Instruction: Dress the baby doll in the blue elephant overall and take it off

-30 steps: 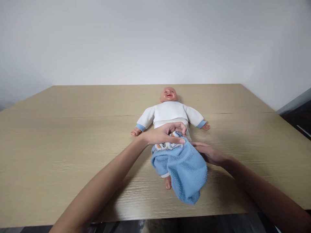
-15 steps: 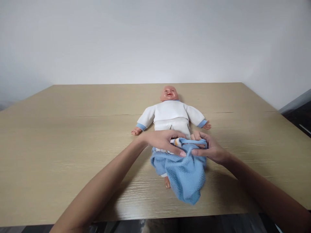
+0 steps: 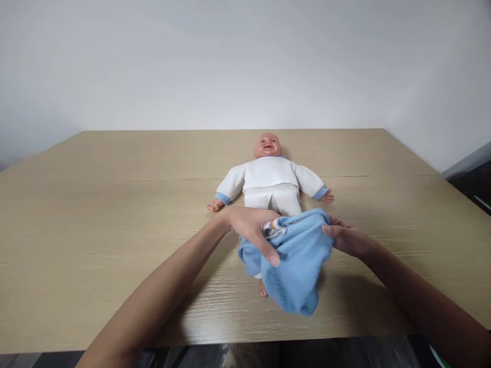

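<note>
A baby doll (image 3: 270, 176) in a white top with blue cuffs lies on its back on the wooden table (image 3: 95, 214), head away from me. A light blue fleece garment (image 3: 297, 260) covers its legs; one bare foot (image 3: 263, 289) pokes out below. My left hand (image 3: 251, 227) grips the garment's top edge at the doll's waist, fingers curled into the cloth. My right hand (image 3: 347, 237) pinches the same edge on the other side.
A pale wall rises behind the table. The table's near edge runs along the bottom of the view, with dark floor beyond it and at the far right (image 3: 473, 186).
My right hand came up from beside the doll's hip and took hold of the blue garment's top edge. Both hands have spread the waistband wider and drawn it toward the doll's waist.
</note>
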A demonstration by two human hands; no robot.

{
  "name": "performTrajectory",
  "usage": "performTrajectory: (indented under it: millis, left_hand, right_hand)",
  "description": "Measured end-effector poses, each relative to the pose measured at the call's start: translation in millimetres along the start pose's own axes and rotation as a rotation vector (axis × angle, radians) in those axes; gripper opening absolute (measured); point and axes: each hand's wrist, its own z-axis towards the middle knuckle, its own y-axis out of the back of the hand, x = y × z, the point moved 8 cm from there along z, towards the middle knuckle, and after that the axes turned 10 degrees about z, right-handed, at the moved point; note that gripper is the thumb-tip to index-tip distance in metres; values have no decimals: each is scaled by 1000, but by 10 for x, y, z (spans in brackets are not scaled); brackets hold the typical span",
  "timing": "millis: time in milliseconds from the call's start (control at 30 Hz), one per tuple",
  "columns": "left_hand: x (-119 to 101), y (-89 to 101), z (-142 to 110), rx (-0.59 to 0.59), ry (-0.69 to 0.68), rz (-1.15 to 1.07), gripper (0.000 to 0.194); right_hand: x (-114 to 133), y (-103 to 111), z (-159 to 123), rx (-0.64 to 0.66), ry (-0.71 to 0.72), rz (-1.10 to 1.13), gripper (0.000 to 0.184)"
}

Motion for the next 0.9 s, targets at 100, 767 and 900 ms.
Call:
performTrajectory:
  millis: [100, 767, 900]
  left_hand:
    - [-30, -47, 24, 31, -19, 7, 45]
    - [-79, -32, 91, 15, -126, 41, 36]
    - [-79, 83, 86, -104, -175, 58, 45]
  right_hand:
    - [-31, 10, 6, 18, -51, -78, 52]
    - [28, 19, 48, -80, 29, 7, 34]
    - [10, 16, -7, -21, -3, -145, 36]
